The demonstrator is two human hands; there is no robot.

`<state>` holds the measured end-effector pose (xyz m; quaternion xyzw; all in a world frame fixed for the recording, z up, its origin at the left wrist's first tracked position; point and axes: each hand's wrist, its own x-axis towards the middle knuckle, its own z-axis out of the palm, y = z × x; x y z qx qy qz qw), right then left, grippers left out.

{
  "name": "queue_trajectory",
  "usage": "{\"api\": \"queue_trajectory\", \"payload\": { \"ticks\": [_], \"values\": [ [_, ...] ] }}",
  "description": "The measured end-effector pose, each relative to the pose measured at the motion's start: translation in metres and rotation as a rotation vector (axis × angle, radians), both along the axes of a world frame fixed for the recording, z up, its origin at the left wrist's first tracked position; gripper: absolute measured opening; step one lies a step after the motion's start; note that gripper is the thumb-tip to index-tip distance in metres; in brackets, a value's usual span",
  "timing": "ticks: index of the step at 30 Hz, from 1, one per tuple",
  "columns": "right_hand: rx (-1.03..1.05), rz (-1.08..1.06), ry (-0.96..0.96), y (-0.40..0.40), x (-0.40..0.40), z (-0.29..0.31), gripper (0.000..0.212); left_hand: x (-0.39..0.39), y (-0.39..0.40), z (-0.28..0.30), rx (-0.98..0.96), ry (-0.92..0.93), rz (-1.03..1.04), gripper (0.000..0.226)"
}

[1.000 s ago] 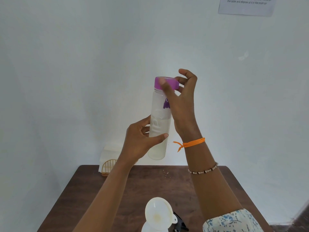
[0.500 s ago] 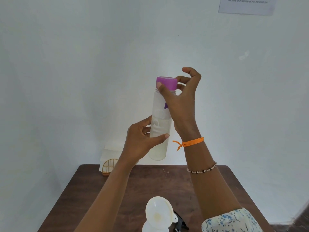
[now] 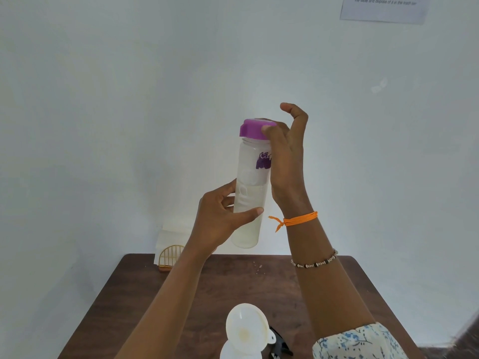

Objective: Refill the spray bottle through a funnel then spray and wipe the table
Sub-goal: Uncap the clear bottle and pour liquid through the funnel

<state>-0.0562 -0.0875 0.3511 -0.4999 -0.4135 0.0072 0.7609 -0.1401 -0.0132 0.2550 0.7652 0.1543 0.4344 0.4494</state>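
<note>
Both hands grip bottle [image 3: 250,187] upright.

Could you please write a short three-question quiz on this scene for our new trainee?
1. True or false: the purple cap has been set down on the table.
2. Which hand grips the lower body of the water bottle? A) left hand B) right hand C) neither
3. Fill in: the white funnel stands at the near edge of the table, while the paper napkins sit in a wire holder at the ____ left corner.

Key:
1. False; it sits on top of the bottle, with the right hand's fingers on it.
2. A
3. far
</note>
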Motion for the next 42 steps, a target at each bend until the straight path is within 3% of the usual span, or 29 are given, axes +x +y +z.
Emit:
{"api": "queue_trajectory", "payload": {
  "ticks": [5,11,13,18,23,27,30,38,42],
  "values": [
    [-0.056,-0.146,-0.102,0.004,-0.004,0.001,0.071,0.001,0.002,-0.004,-0.016,0.005,0.004,0.054],
    [-0.045,-0.028,-0.022,0.001,-0.001,0.0,0.052,0.001,0.002,-0.006,-0.036,0.007,0.004,0.052],
    [-0.039,-0.01,-0.011,0.001,-0.003,0.0,0.052,0.002,0.002,-0.006,-0.034,0.009,0.005,0.051],
    [-0.043,-0.191,-0.123,0.005,-0.007,0.0,0.063,0.003,0.003,-0.007,-0.024,0.022,0.012,0.056],
    [0.007,-0.025,-0.007,0.002,0.002,0.0,0.053,0.003,0.002,-0.007,-0.041,0.022,0.007,0.054],
    [-0.068,-0.148,-0.105,0.005,0.001,0.0,0.067,0.003,0.0,-0.007,-0.053,0.02,0.006,0.055],
    [-0.072,-0.167,-0.094,0.004,0.004,0.001,0.065,0.004,0.0,-0.007,-0.066,0.027,0.011,0.058],
    [-0.036,0.051,0.004,-0.003,0.007,0.003,0.04,0.001,0.0,-0.008,-0.084,0.03,0.0,0.063],
    [0.058,0.235,0.173,-0.005,0.012,0.0,0.028,0.001,-0.001,-0.009,-0.07,0.034,-0.004,0.063]
  ]
}}
